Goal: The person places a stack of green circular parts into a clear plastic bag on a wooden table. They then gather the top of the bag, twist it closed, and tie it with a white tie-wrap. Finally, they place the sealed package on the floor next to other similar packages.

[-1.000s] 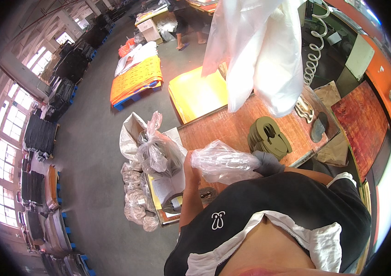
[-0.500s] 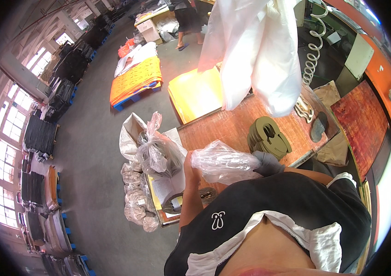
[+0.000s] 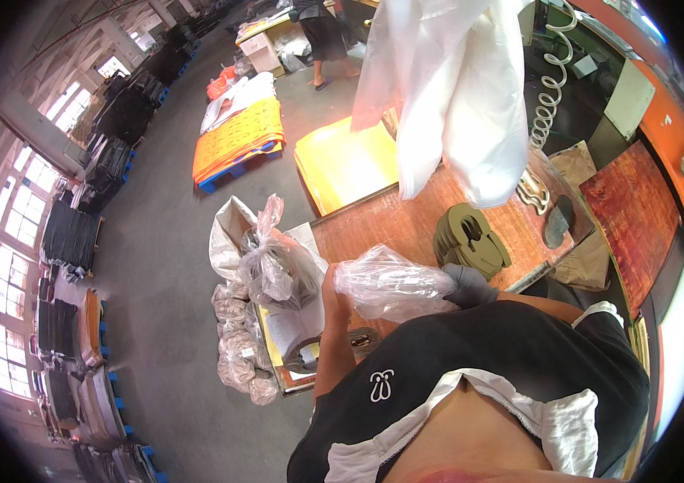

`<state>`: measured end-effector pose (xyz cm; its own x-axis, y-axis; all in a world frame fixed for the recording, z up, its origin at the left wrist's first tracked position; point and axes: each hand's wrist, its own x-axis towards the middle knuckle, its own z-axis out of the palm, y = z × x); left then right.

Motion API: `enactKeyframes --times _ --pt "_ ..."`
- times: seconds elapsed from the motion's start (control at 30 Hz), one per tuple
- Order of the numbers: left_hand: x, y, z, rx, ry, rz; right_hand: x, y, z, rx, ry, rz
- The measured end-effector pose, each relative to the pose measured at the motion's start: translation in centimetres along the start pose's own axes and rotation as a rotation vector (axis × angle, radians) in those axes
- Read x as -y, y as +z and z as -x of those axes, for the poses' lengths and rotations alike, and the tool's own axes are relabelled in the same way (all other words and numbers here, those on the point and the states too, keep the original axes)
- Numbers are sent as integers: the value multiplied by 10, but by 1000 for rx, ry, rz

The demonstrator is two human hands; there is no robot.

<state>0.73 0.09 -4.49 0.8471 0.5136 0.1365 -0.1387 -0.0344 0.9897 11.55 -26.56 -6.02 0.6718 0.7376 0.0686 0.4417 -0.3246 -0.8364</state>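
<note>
Between my two hands, close to my body, a crumpled clear plastic bag [image 3: 394, 282] stretches sideways. My left hand [image 3: 335, 286] is bare and closed on the bag's left end. On the other end, my right hand [image 3: 469, 287] in a grey glove grips the plastic, its fingers partly hidden by the bag. What the bag holds, if anything, I cannot make out. Just beyond my right hand, a stack of olive-green cut foam pieces [image 3: 469, 241] leans on the reddish wooden table [image 3: 374, 221].
White plastic sheeting [image 3: 471, 105] hangs over the table's far side. Metal cutting shapes [image 3: 532, 191] lie at the right. A tied clear bag [image 3: 277, 270] stands at the left corner, beside stacked bundles [image 3: 237, 346]. Yellow sheets [image 3: 350, 161] lie beyond the table. A person [image 3: 322, 40] stands farther back.
The hanging plastic sheeting has swayed slightly, and the person in the back has shifted a little. My hands and the bag stay nearly in place.
</note>
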Motion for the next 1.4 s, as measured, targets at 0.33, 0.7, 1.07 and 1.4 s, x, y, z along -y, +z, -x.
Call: enactKeyframes --times 0.33,0.7,1.07,1.4 --pt "2 -1 -1 13 47 -44 4 -2 -1 -14 -43 -20" --pt "-5 1 0 -5 0 -47 13 -7 -2 -17 -63 50" --pt "6 -1 -3 -20 -22 -83 5 -3 -3 11 -4 10" --pt "4 -1 -2 -7 18 -32 4 -3 -3 17 -3 -13"
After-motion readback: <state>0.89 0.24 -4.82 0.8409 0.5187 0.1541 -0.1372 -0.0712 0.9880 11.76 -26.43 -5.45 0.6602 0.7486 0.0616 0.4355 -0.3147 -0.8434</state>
